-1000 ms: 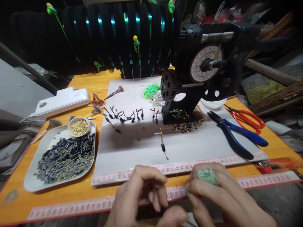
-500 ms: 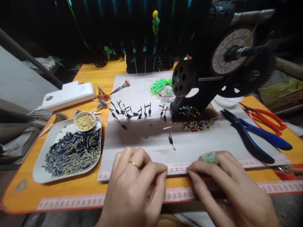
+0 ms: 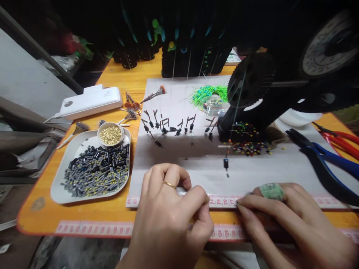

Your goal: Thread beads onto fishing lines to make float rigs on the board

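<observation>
My left hand (image 3: pixel 171 213), with a gold ring on one finger, is curled with thumb and forefinger pinched at the pink measuring tape (image 3: pixel 224 201) along the white mat's front edge. My right hand (image 3: pixel 283 220), with a green ring, has its fingers pressed together, fingertip on the tape near the left hand. What the pinches hold is too fine to see. A thin line runs up from the hands past a small black bead and float piece (image 3: pixel 226 163) on the white mat (image 3: pixel 196 164).
A white tray (image 3: pixel 60 186) holds several small black tubes and a little bowl of gold beads (image 3: pixel 110 134). A row of small black floats (image 3: pixel 168 127) stands on the mat. Blue pliers (image 3: pixel 322 160), red scissors (image 3: pixel 342 140), coloured pins (image 3: pixel 246 144), a black geared winding machine (image 3: pixel 260 93) and a white box (image 3: pixel 89 102) surround it.
The view has dipped and shifted right. Both hands rose from below the table edge to the tape and now pinch there close together.
</observation>
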The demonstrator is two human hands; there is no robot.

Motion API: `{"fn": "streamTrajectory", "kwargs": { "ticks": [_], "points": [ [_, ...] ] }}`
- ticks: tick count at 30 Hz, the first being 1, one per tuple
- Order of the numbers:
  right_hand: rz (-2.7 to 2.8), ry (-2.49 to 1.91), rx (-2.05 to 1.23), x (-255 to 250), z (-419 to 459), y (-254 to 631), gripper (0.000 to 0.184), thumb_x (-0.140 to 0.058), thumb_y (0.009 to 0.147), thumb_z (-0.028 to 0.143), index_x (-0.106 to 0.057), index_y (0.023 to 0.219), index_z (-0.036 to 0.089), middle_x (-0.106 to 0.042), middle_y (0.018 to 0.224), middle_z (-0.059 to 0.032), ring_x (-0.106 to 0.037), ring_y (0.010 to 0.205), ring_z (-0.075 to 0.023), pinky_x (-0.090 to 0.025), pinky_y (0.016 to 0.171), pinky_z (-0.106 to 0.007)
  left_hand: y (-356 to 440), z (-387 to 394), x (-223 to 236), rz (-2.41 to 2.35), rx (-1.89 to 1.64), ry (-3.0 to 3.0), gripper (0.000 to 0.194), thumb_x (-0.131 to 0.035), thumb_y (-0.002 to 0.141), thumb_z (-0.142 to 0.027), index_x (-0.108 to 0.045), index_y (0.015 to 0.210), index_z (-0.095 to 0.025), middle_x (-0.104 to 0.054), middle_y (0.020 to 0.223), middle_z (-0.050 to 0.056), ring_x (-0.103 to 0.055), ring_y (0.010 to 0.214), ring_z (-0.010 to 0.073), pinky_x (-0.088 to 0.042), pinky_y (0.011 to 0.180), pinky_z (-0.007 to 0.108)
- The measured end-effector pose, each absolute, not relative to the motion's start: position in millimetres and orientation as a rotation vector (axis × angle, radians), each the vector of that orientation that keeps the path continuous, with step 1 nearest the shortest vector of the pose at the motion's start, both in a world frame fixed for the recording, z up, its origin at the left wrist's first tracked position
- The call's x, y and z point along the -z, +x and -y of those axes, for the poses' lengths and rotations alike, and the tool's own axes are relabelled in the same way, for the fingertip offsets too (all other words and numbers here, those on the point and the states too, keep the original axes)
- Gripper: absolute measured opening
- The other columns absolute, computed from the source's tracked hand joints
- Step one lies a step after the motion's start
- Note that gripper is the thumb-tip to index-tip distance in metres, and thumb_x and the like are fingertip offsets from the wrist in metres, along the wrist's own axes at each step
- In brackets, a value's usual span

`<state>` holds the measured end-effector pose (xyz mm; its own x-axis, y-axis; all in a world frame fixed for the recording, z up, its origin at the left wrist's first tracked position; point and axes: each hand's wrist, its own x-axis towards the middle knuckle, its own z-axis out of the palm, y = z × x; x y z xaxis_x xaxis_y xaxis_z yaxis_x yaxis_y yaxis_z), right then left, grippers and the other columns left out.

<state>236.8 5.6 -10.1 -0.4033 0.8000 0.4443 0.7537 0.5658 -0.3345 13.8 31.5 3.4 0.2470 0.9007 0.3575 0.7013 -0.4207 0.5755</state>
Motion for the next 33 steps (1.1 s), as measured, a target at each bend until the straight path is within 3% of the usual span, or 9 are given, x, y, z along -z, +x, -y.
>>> {"fn": "streamTrajectory", "kwargs": {
  "ticks": [7,18,33],
  "points": [
    [2.253,-1.196,-0.083,14.8,-8.5,239.6,0.012,-0.06,0.097,0.009,-0.066,0.106,0.014,-0.053,0.093,-0.0057,-0.052,0.084,-0.017,-0.043,0.07,-0.029,12.3,-32.0,-1.2,-1.477,-0.988,2.218,0.017,-0.066,0.08,-0.006,-0.072,0.071,-0.019,-0.059,0.084,0.007,-0.05,0.087,0.0266,-0.042,0.077,0.044],
    [2.257,-1.21,-0.096,10.8,-9.0,234.8,0.011,-0.06,0.097,0.009,-0.065,0.105,0.014,-0.051,0.09,-0.0059,-0.051,0.084,-0.018,-0.042,0.068,-0.03,9.4,-28.4,-0.1,-1.516,-1.036,2.24,0.017,-0.068,0.079,-0.004,-0.072,0.071,-0.018,-0.061,0.08,0.006,-0.051,0.087,0.0258,-0.043,0.079,0.043],
    [2.252,-1.441,-0.251,-6.4,-5.9,224.5,0.009,-0.055,0.098,0.012,-0.057,0.098,0.02,-0.045,0.088,-0.0024,-0.051,0.082,-0.0169,-0.041,0.071,-0.028,10.5,-27.9,4.9,-1.547,-1.088,2.301,0.019,-0.067,0.077,-0.004,-0.072,0.07,-0.02,-0.063,0.077,0.004,-0.055,0.089,0.0249,-0.043,0.082,0.041]
  ]
}}
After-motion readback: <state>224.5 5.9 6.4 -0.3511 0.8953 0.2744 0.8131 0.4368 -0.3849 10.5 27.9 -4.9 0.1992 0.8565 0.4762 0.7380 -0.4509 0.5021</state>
